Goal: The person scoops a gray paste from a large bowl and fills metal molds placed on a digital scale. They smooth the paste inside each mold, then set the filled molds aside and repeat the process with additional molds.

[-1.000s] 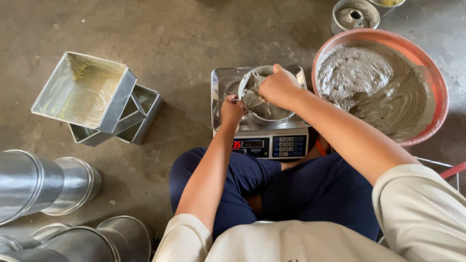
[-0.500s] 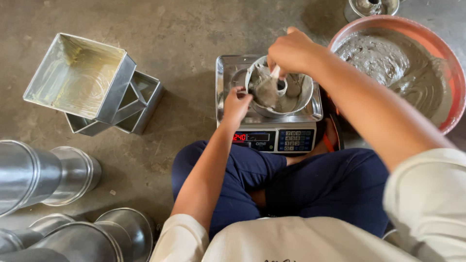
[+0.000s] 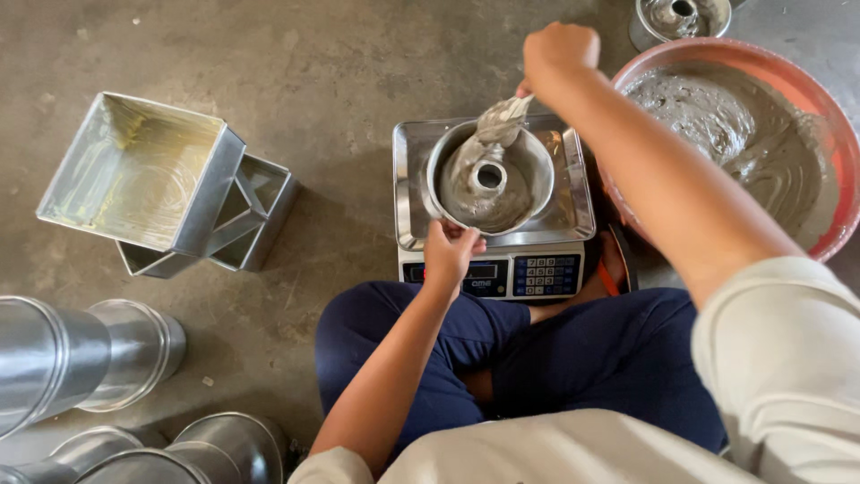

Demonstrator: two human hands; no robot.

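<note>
While a round metal ring mould (image 3: 488, 177) sits on the tray of a digital scale (image 3: 494, 202) on the floor, its near rim is gripped by the left hand (image 3: 451, 251), fingers curled narrowly. A spoon (image 3: 498, 121) loaded with grey batter is held over the mould by the closed right hand (image 3: 557, 54). Compared with half a second earlier, the right hand has been lifted higher and farther. A red basin (image 3: 754, 134) of batter lies at the right.

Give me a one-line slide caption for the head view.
Right hand lifts batter-coated spatula over ring mould on scale; left hand steadies its rim.
</note>
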